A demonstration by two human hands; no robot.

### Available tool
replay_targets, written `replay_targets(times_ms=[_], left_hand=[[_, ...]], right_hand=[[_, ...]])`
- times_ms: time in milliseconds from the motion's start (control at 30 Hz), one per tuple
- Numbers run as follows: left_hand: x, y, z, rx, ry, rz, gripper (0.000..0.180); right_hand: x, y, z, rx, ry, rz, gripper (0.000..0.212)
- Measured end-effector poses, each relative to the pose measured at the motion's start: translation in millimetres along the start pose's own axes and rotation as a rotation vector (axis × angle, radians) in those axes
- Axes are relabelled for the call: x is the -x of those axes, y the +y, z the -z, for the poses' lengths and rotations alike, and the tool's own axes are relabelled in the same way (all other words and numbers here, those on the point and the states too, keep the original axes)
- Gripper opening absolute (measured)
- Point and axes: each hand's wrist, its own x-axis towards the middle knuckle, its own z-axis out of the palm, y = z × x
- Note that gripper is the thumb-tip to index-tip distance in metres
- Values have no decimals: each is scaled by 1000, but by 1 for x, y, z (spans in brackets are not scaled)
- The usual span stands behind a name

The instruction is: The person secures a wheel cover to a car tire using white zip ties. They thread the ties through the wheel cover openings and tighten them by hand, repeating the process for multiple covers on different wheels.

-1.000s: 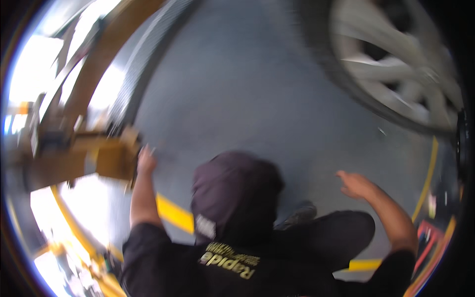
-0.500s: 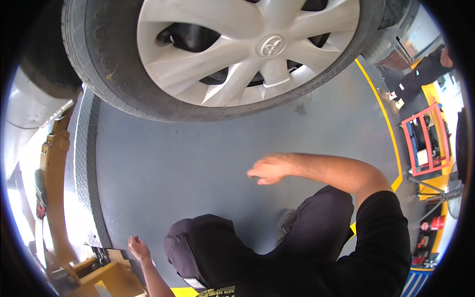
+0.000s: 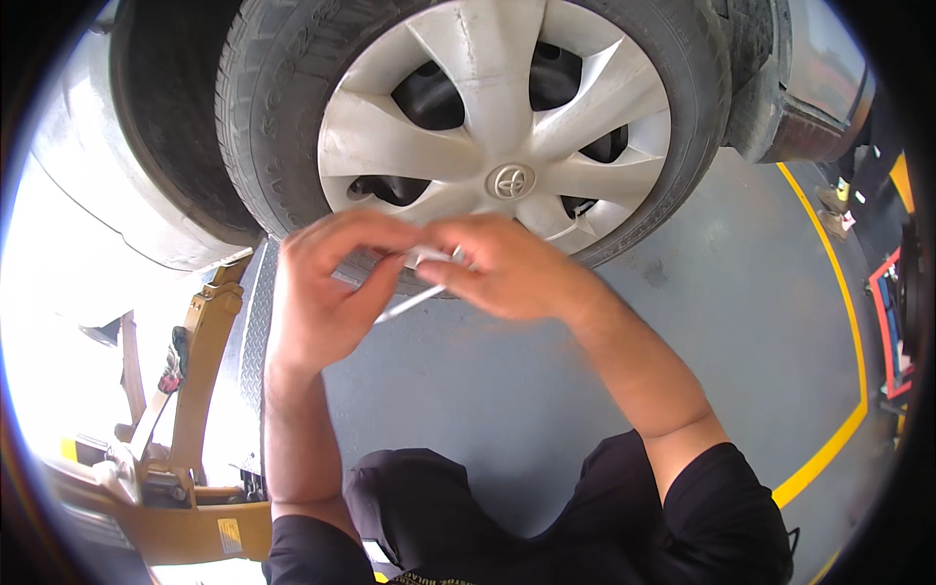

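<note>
Both my hands meet in front of the lower part of a car wheel, over its silver wheel cover (image 3: 497, 93) and black tyre (image 3: 278, 146). A thin white strip (image 3: 402, 306) slants down and left from between the fingers. My right hand (image 3: 517, 268) pinches it between thumb and fingers. My left hand (image 3: 331, 283) has its fingers curled, with the tips against the strip's upper end beside the right fingers; its exact grip is blurred. A thin pale loop (image 3: 567, 234) shows on a lower right spoke of the cover.
Left of the wheel are a pale car body panel (image 3: 146, 185) and a yellow-brown lift arm (image 3: 210, 341). A yellow line (image 3: 848, 292) runs along the grey floor (image 3: 721, 341) at right. Farther right are a red-framed cart (image 3: 892, 336) and another person's shoes (image 3: 836, 216).
My hands were apart, low at left and in the middle; they have risen and come together at the wheel. The white strip now shows between them. The wheel sits lower in view.
</note>
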Motion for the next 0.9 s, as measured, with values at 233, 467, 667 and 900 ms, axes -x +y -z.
replay_targets(times_ms=[233,467,667,900], left_hand=[[-45,24,-45,88,256,-66,41],[-34,22,-54,-159,-8,44,50],[-36,13,-79,-96,-14,261,42],[-38,8,-84,306,268,488,44]], right_hand=[[29,-19,75,420,394,237,17],[49,-16,117,33,492,36,20],[66,-26,134,-8,455,21,25],[76,-34,143,-88,335,102,25]])
